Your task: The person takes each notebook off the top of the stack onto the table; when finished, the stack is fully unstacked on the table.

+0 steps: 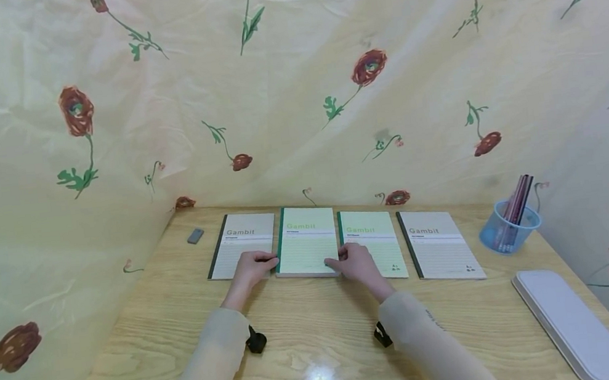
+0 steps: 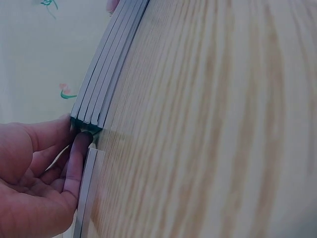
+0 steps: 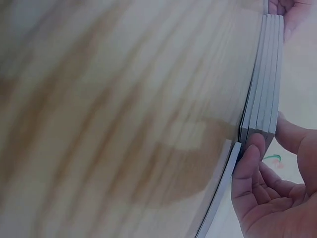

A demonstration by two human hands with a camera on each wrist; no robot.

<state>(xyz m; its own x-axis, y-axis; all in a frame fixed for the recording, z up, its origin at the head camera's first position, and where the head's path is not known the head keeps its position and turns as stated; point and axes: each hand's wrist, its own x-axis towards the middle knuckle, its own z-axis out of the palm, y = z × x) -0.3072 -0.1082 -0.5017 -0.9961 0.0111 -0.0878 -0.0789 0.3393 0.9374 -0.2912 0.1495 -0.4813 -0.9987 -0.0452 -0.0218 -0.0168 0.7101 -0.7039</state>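
Cloth [image 1: 272,94] with red flowers hangs behind the table [image 1: 307,320]. A white box [image 1: 575,322] lies by its right edge. A green pile [image 1: 306,239] of books lies at the back, close between a white book [image 1: 244,239] and a thin green book [image 1: 378,232]. A last book [image 1: 444,249] lies farther right, then a blue cup [image 1: 492,235] of pencils [image 1: 519,201]. A grey block [image 1: 195,236] sits far left. The hands are apart: the left hand [image 1: 254,266] grips the pile's dark side, the right hand [image 1: 358,262] its other side, thumb on top.
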